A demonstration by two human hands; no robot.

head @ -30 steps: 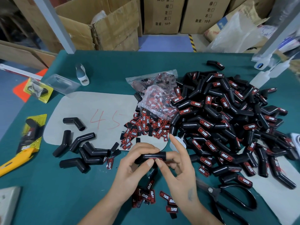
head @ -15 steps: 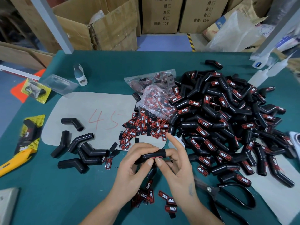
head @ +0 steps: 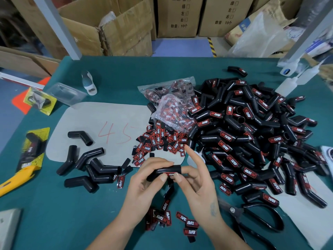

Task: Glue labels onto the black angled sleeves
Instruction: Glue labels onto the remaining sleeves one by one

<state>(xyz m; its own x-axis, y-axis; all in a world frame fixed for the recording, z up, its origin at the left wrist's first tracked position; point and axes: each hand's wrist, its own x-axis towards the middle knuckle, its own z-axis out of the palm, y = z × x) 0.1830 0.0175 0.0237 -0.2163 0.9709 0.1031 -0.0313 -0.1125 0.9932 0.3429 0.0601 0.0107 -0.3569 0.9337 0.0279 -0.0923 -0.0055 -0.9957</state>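
The black angled sleeve (head: 164, 171) I am working on sits in front of me above the green table (head: 54, 213), held level between both hands, with a red and black label (head: 170, 174) on its near face under my thumbs. I judge the sleeve light and somewhat pliable, like rubber or soft plastic, with a smooth skin that could slip, so the best hold is across the straight leg on either side of the bend, leaving the label face free. The label looks thin and flexible (fresh glue would let it slide if pushed sideways), so pressure should go straight down. My left hand (head: 144, 183) is curled around the left leg of the sleeve, thumb tip on the label edge. My right hand (head: 196, 184) supports the right end with its lower fingers and thumb, while its index finger (head: 191, 156) points up, clear of the part. Further out, loose labels (head: 158, 141) lie beyond my hands, unlabelled sleeves (head: 86, 165) to the left, the finished pile (head: 252, 132) to the right, and scissors (head: 252, 219) near my right wrist.
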